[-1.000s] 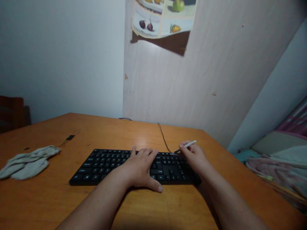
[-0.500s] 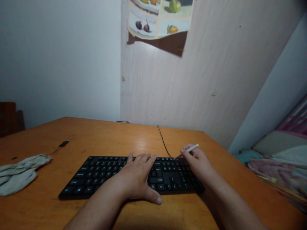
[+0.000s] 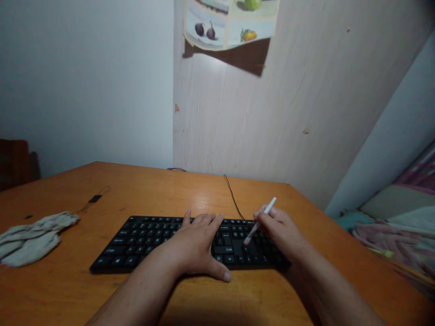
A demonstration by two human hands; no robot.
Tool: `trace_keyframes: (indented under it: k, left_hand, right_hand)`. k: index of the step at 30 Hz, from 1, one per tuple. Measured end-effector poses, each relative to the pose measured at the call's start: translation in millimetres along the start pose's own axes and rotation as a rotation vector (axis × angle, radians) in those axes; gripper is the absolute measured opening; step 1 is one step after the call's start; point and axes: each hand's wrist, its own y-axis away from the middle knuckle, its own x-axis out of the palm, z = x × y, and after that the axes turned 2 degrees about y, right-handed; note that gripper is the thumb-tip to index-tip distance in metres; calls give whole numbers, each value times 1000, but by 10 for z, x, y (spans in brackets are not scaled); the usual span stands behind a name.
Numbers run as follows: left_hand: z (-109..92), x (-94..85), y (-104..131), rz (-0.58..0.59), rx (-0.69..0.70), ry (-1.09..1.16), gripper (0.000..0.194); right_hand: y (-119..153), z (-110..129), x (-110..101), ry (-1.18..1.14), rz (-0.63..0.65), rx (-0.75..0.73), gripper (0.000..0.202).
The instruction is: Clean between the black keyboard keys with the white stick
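A black keyboard point(image 3: 149, 240) lies flat on the wooden table in front of me. My left hand point(image 3: 199, 244) rests palm down across its middle, fingers spread over the keys and thumb along the front edge. Over the number keys at the right end, my right hand point(image 3: 277, 226) pinches a slim white brush point(image 3: 261, 220). The brush slants down to the left, its pinkish tip at the bare strip above the arrow keys. Whether the tip touches the surface, I cannot tell. Part of the keyboard is hidden under both hands.
A crumpled pale glove or cloth point(image 3: 37, 237) lies on the table point(image 3: 190, 192) at left, near a small black tag point(image 3: 95, 198) with a string. The keyboard's cable point(image 3: 233, 194) runs to the back edge. A poster point(image 3: 231, 27) hangs on the wall; bedding point(image 3: 384, 244) is at right.
The brush tip has moved from the keyboard's top edge down toward me, to the strip above the arrow keys, and the brush stands steeper. My left hand stays on the keyboard.
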Motion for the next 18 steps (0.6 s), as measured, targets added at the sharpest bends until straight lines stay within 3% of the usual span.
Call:
trace_keyframes:
  k: [5, 14, 18]
  left_hand:
    - [-20, -20, 5, 3, -5, -4, 132]
    - [-29, -28, 3, 2, 4, -7, 130]
    - [-25, -27, -1, 4, 9, -12, 128]
  right_hand:
    - [-20, -22, 74, -34, -1, -76, 30]
    - [-4, -51, 69, 54, 34, -72, 26]
    - [1, -31, 78, 37, -24, -77, 27]
